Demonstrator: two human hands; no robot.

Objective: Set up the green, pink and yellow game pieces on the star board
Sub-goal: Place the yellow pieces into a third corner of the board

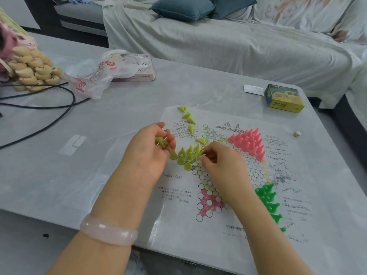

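Head view of a grey table (59,175) carrying a printed star board (228,175), which lies toward the table's near right corner. Right hand (220,161), thumb and forefinger pinched together on one yellow piece (201,152), sets it down at the edge of the upright yellow pieces (185,155) clustered on the board's left star point. Left hand (151,149) is curled around a few spare yellow pieces (160,142), held just beside that cluster. More loose yellow pieces (189,120) lie tipped over along the board's far left corner, not yet placed. Pink pieces (250,141) stand packed on the far right star point; green pieces (268,197) stand on the near right star point, partly hidden by the right forearm. Judging by this layout, pink and green appear finished and yellow is roughly half done.

To place well: lower each piece vertically, base flat and centred on an empty printed circle, and release only once it stands. Fill from the outer tip of the point inward, so that the fingers need not reach over standing neighbours. The pieces look light and narrow-topped, and the board looks like a thin sheet, so a brushing knuckle or a nudge to the sheet may topple the row.

Also on the table: a yellow-green box (285,99) near the far right corner.
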